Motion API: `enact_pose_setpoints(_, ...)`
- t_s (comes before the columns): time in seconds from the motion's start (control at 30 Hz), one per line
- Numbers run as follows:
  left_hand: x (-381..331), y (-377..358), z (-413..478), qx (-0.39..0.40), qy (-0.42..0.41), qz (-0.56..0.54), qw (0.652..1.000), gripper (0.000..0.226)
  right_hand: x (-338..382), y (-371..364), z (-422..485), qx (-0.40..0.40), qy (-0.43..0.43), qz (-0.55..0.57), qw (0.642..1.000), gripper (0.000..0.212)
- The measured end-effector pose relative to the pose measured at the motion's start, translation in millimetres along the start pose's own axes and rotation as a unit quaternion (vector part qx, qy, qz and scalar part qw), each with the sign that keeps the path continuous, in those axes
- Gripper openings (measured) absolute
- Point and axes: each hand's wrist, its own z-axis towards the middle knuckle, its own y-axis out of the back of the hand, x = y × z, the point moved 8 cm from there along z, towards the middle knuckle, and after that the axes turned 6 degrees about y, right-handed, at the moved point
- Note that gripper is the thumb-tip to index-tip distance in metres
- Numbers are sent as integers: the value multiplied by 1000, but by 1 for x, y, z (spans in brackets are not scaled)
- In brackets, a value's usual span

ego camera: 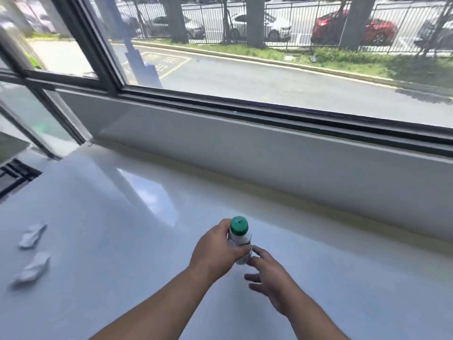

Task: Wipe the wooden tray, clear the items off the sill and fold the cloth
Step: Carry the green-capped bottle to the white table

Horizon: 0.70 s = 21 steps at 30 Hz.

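**Bottle gripped in the left hand on the white sill**

A small white bottle (240,242) with a green cap (239,226) stands near the middle of the glossy white sill (122,217), toward its near edge, leaning slightly with the cap tipped away from the person. The left hand (215,251) is wrapped around the bottle's body from the left, thumb across the front and fingers curled behind, clamped on it just below the cap. Whether the bottle's base rests on the sill or is lifted just off it cannot be told.

The right hand (269,278) is just to the right of the bottle's lower part, fingers spread apart and loosely curved, holding nothing; its index fingertip is at or nearly touching the bottle's base. Both forearms are bare and come in from the lower edge of the view.

Well apart from the bottle, on the far left of the sill, lie two small crumpled white scraps, one (32,235) farther from the person and one (33,268) nearer; they look like wadded tissue or wrappers, but blur hides the detail.

Behind the sill rises a pale upstand (269,163), topped by a dark window frame (245,109). Through the glass are a paved road (269,79), a grass strip, a metal fence and parked cars, among them a red car (353,28).
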Motion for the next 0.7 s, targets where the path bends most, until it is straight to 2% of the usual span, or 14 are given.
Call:
enact_pose_setpoints(0.23,164,145,-88,-118,109,-75,984,44,-5,-206,-29,140,-1,-134,981,54)
enact_pose_setpoints(0.43,343,248,-212,-208,199,-141,947,44,-61,-410,-89,255,-15,-250,934,80)
enact_pose_setpoints(0.7,579,333,-438,-324,313,-197,871,55,-197,-672,-197,377,-45,-334,863,57)
